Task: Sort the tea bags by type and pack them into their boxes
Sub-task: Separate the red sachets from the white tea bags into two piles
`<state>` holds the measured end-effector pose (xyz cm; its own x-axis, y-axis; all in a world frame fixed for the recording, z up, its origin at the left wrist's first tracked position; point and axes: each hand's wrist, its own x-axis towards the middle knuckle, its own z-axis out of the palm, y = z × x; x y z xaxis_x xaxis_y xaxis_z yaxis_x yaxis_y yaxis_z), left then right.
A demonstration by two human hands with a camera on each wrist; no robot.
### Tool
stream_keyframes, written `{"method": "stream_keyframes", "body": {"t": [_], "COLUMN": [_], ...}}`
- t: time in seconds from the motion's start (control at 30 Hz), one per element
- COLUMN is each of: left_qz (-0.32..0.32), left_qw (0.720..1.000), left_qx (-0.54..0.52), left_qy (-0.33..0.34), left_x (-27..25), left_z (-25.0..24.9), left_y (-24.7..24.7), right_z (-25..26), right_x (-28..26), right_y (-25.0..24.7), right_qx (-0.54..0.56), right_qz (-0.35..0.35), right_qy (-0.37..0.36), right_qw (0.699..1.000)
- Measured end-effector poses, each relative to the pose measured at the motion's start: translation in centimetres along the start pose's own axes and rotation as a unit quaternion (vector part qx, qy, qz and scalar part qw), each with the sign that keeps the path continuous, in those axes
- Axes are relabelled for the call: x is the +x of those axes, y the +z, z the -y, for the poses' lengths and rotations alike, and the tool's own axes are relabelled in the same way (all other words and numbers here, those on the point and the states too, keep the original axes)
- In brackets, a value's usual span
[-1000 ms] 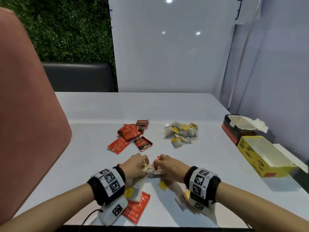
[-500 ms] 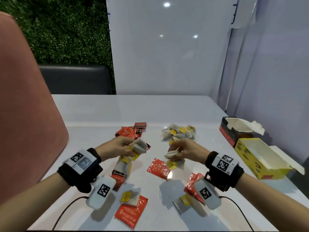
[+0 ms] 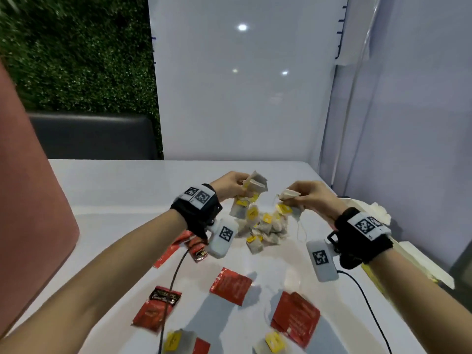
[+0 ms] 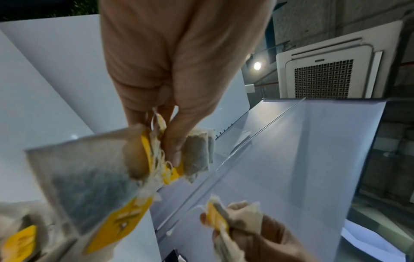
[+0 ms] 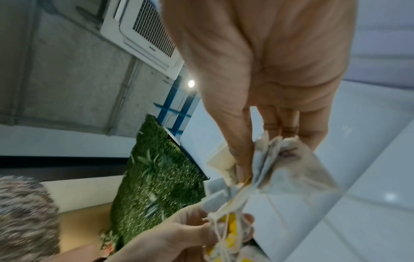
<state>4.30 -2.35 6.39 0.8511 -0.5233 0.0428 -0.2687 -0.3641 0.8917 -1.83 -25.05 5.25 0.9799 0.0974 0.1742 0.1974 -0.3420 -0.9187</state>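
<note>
My left hand is raised over the table and pinches a bunch of paper tea bags with yellow tags; some dangle below it by their strings. In the left wrist view the bunch hangs from the fingers. My right hand pinches another few yellow-tag tea bags, seen close in the right wrist view. Both hands hover just above the pile of yellow-tag tea bags on the white table. Red foil sachets lie scattered nearer me.
More red sachets lie at the front right, front left and under my left wrist. Two yellow-tag bags sit near the front edge. The open boxes at the right are mostly hidden behind my right wrist; a pale flap shows.
Both hands lifted off the near part of the table and moved away from me, carrying their yellow-tag tea bags up over the yellow-tag pile.
</note>
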Motion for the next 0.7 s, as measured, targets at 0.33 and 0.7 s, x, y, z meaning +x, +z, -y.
{"method": "stream_keyframes", "body": {"t": [0.33,0.7], "left_qz": [0.044,0.262], "left_qw": [0.961,0.886], "left_qx": [0.262,0.354], "left_qy": [-0.08,-0.146], "left_x": [6.3,-14.1], "left_z": [4.6,10.3], "left_y": [3.6,-5.6], "right_z": [-6.6,-5.9], "right_x": [8.5,6.2], "right_y": [3.2,4.1], "right_qx": [-0.213,-0.501], "right_qz": [-0.086,0.074], "right_qy": [0.064,-0.023], "right_qw": [0.971,0.862]}}
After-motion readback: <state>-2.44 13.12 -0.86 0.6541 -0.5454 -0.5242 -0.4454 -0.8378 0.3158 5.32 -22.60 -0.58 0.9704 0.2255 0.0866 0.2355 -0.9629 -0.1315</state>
